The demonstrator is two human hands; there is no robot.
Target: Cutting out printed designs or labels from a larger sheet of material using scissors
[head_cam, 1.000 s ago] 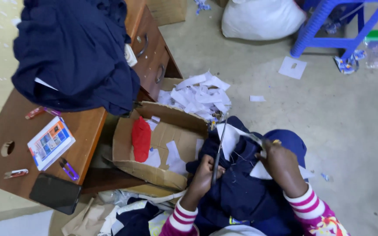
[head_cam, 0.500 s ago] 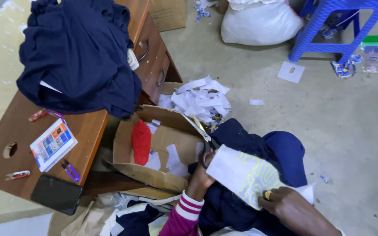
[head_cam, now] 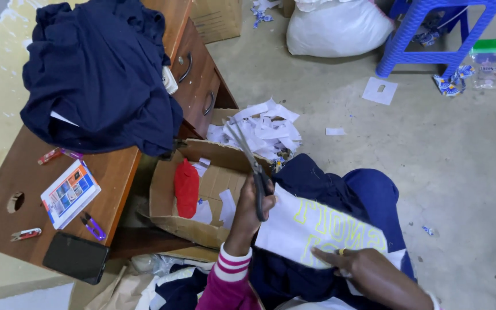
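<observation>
My left hand is shut on a pair of scissors, whose blades point up and away over the cardboard box. My right hand lies flat, fingers spread, on a white sheet with yellow lettering. That sheet rests on dark blue clothing spread over my lap. The scissors' handle end sits right at the sheet's left edge.
The box holds a red cloth and paper scraps. A heap of white paper offcuts lies behind it. At left, a wooden desk carries dark blue garments, a booklet, small snips and a phone. A white sack and blue stool stand beyond.
The white sheet has come to lie flat on the blue clothing. My right hand moved down onto it. My left hand raised the scissors so the blades point up over the box.
</observation>
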